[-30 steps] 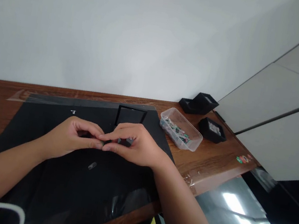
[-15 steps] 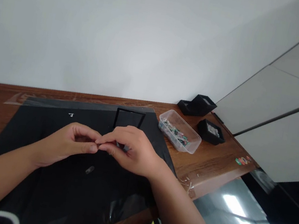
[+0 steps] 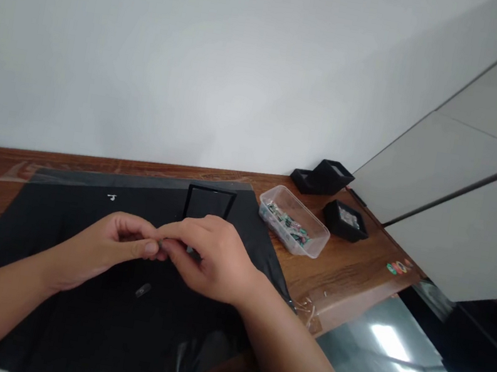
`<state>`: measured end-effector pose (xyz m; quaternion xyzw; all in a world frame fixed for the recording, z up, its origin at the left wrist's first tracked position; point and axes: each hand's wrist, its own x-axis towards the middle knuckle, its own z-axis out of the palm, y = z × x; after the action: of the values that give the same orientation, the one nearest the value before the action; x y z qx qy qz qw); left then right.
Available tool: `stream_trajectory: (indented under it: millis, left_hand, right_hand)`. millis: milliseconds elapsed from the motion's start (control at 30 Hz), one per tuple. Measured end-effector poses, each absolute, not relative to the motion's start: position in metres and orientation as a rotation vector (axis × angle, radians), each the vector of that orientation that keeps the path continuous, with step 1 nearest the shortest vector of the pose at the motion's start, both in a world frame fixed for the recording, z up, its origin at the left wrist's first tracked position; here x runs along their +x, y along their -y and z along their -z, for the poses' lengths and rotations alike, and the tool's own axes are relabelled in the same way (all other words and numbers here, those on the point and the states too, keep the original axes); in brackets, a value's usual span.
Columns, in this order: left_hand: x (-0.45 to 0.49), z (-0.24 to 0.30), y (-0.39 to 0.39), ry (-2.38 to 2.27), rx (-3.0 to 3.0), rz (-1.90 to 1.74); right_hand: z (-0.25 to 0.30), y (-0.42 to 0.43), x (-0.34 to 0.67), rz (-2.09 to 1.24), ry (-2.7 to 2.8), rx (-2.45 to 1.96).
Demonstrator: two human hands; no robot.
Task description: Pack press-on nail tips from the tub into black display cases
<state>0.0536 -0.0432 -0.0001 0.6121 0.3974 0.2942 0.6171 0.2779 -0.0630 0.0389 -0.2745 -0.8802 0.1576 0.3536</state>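
Observation:
Over a black mat (image 3: 78, 316) my left hand (image 3: 117, 246) and my right hand (image 3: 211, 256) meet at their fingertips. Both are closed in a pinch. Whatever lies between the fingers is tiny and mostly hidden; only a dark speck shows there. On the mat just below the hands lies a small clear plastic piece (image 3: 142, 290). A black-rimmed tray (image 3: 212, 191) sits behind my right hand, which covers its near part. Farther left on the mat is a small white bit (image 3: 112, 197).
A clear plastic tub (image 3: 294, 220) of small colourful pieces stands right of the mat on the wooden table (image 3: 343, 272). Black boxes (image 3: 323, 177) stand at the back, another black box (image 3: 345, 220) nearer. Small coloured rings (image 3: 399, 267) lie near the right edge. A white wall (image 3: 178, 60) rises behind.
The view has shifted slightly. My fingertips remain together, with the right fingers and thumb a little rearranged at the pinch. Nothing on the table has visibly moved.

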Motion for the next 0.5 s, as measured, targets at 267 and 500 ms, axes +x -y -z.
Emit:
stream_trajectory:
  millis: [267, 500]
  left_hand:
    - [0.0536, -0.0031, 0.0425, -0.891, 1.39, -0.698]
    - [0.0547, -0.0062, 0.0435, -0.904, 1.442, -0.681]
  right_hand:
    - [-0.0397, 0.0611, 0.2831, -0.372, 2.231, -0.632]
    - [-0.0351, 0.0593, 0.2836, -0.453, 2.22, -0.686]
